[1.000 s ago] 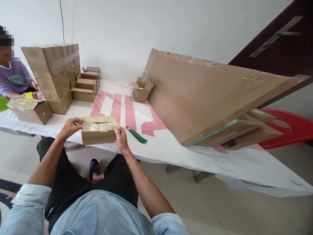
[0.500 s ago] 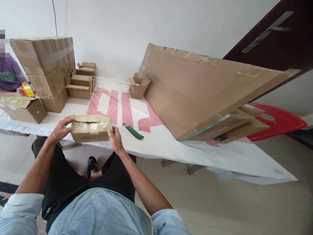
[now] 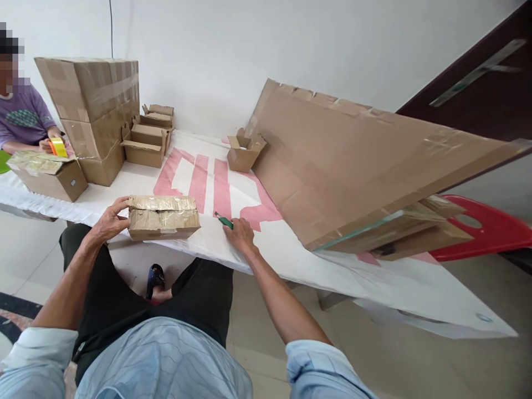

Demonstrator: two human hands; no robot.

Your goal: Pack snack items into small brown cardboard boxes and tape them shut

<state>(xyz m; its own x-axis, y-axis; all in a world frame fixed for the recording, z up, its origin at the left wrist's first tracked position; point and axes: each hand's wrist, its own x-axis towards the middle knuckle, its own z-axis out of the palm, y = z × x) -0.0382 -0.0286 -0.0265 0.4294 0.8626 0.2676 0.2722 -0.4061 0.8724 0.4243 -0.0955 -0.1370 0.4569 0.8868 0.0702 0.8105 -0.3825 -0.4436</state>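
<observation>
As left hand [image 3: 109, 221] pinches left end of box [image 3: 164, 219], right hand [image 3: 241, 235] apart, gripping cutter [image 3: 225, 221]

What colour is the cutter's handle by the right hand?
The handle is green, partly covered by the right hand; head view.

There is one green knife [image 3: 225, 221], one tape roll [image 3: 59, 146], one red seat [image 3: 494, 227].

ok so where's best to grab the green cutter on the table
Probably by the green cutter's thicker handle end, coming from the near right side: its narrow tip points away and to the left, while the handle runs back towards the person, its rear hidden under the right hand.
</observation>
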